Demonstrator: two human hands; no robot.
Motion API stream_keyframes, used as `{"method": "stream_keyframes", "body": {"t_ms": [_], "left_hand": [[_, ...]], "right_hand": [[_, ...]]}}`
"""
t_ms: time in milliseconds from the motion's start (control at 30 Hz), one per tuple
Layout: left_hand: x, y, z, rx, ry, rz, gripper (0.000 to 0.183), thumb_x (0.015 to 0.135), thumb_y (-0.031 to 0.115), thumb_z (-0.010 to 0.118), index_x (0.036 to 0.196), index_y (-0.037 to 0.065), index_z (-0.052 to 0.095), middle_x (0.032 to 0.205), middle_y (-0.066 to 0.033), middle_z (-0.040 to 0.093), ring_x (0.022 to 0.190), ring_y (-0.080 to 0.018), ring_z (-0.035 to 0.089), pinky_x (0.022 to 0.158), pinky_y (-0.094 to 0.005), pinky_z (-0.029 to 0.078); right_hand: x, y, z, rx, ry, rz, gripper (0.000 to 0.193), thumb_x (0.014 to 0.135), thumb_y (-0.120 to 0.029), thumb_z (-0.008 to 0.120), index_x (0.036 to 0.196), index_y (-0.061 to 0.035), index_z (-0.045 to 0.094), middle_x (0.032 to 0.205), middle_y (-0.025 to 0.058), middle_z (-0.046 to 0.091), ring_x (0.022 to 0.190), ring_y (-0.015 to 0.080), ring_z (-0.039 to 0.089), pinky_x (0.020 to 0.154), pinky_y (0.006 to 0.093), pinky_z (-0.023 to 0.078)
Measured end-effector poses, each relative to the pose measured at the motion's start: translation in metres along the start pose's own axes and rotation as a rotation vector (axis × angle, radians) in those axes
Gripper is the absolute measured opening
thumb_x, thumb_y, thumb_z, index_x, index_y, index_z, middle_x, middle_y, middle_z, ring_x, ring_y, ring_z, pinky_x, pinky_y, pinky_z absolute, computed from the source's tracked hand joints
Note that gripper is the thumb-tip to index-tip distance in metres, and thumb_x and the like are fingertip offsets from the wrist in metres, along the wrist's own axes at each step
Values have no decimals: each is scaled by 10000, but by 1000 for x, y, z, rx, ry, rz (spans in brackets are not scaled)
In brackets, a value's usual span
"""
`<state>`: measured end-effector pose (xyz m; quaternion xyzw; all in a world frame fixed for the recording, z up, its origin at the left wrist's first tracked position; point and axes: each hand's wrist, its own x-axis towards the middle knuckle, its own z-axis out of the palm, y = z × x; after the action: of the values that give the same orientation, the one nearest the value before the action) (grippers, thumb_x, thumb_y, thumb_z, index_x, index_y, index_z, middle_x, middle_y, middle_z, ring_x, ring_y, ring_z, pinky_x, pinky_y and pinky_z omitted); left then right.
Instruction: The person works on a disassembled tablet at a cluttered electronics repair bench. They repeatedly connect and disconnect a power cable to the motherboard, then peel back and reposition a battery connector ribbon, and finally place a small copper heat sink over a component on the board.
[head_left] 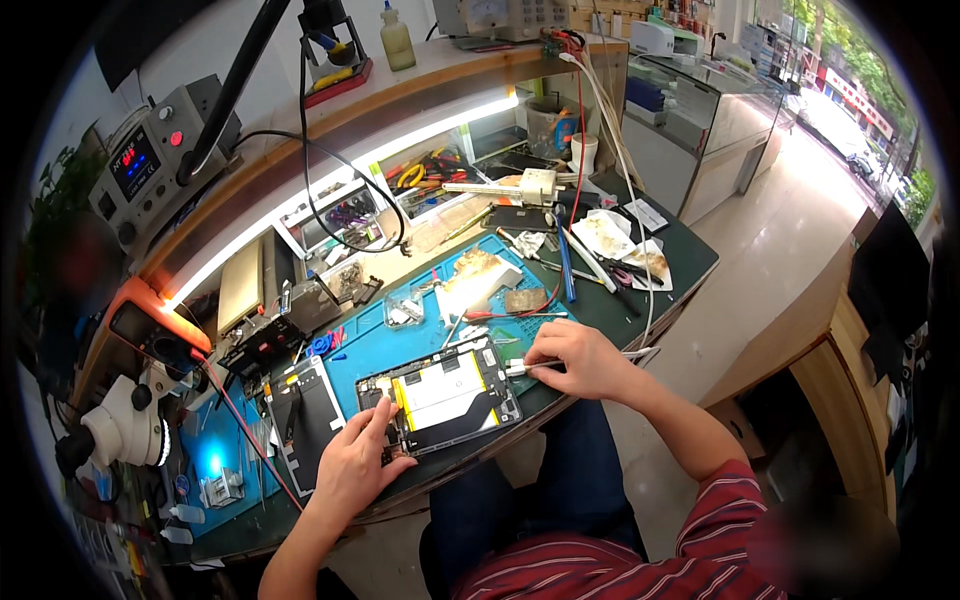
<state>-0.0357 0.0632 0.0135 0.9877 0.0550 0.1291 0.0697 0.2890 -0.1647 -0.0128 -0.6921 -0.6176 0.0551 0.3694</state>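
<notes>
An opened tablet (440,398) lies near the bench's front edge, its white battery with yellow strips and its black inner parts exposed. My left hand (358,452) grips its left side, with the fingertips on the upper left of the frame and the thumb by the lower edge. At the tablet's right edge, my right hand (578,358) pinches a white cable plug (517,368). Whether the plug sits in the tablet's port, I cannot tell. Left of the tablet lies a flat black-and-silver panel (305,412).
A blue work mat (375,350) carries small parts and a red-and-black lead. Tools, stained tissues (605,235) and cables crowd the right. At left stand a microscope (130,425), an orange-edged meter (150,325) and a lit power supply (150,165). A shelf (440,100) runs behind.
</notes>
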Motion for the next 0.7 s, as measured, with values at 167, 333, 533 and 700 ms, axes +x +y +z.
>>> {"method": "stream_keyframes", "body": {"t_ms": [167, 333, 533, 700], "left_hand": [[1, 5, -5, -2, -11, -32, 1025, 778, 286, 943, 1594, -51, 423, 1382, -94, 730, 1266, -284, 667, 985, -377, 599], [1, 4, -7, 33, -4, -20, 1030, 784, 313, 940, 1589, -67, 422, 1366, -94, 738, 1271, -284, 669, 979, -377, 603], [0, 0, -2, 23, 4, -8, 1046, 801, 303, 938, 1617, -34, 378, 1396, -69, 718, 1198, -317, 693, 953, -412, 608], [0, 1, -3, 34, 0, -7, 1034, 814, 332, 925, 1611, -48, 387, 1385, -75, 726, 1212, -303, 688, 958, -397, 607]], "right_hand": [[5, -2, 2, -23, -9, 6, 110, 888, -136, 819, 957, -66, 770, 956, 63, 693, 967, 276, 678, 836, 401, 553], [10, -1, 7, -66, -4, -40, 91, 879, -176, 811, 914, -99, 775, 945, 59, 673, 994, 290, 655, 871, 419, 551], [10, -1, 7, -90, -20, -39, 102, 892, -183, 809, 932, -96, 774, 953, 64, 676, 1001, 292, 656, 888, 419, 548], [9, 1, 7, -70, -19, -33, 132, 907, -198, 803, 972, -89, 766, 974, 78, 686, 1015, 304, 661, 905, 429, 545]]}}
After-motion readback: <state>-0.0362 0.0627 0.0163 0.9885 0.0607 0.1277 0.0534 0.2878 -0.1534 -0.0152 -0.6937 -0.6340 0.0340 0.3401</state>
